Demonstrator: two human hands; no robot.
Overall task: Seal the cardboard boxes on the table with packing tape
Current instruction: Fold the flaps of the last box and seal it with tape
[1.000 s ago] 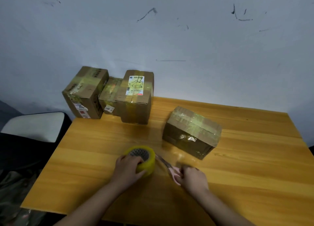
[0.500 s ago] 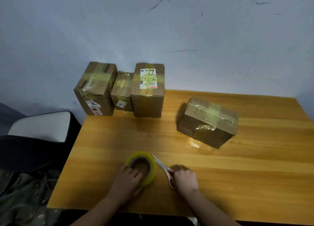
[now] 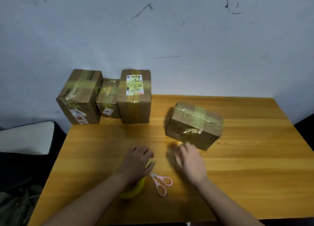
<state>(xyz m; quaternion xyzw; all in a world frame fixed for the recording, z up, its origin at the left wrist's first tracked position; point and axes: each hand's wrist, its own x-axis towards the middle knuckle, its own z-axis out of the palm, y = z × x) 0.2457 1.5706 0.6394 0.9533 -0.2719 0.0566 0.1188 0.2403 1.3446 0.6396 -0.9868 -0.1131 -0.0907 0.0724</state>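
Note:
Three taped cardboard boxes stand at the table's back left: a tall one (image 3: pixel 79 98), a small one (image 3: pixel 108 98) and one with a white label (image 3: pixel 136 98). A fourth taped box (image 3: pixel 195 123) lies right of centre. The yellow tape roll (image 3: pixel 133 190) lies on the table, mostly hidden under my left wrist. My left hand (image 3: pixel 136 161) hovers over its far edge, fingers loosely bent, gripping nothing that I can see. Pink-handled scissors (image 3: pixel 161 183) lie flat beside the roll. My right hand (image 3: pixel 188 161) is blurred, fingers spread, just short of the fourth box's near corner.
The wooden table (image 3: pixel 246 166) stands against a scuffed white wall. A white-cushioned dark chair (image 3: pixel 27 139) sits off the left edge, with dark cloth on the floor below it. The table's right half carries nothing.
My right hand let go of the scissors, which now lie on the table, and moved forward toward the fourth box. My left hand slid forward past the tape roll.

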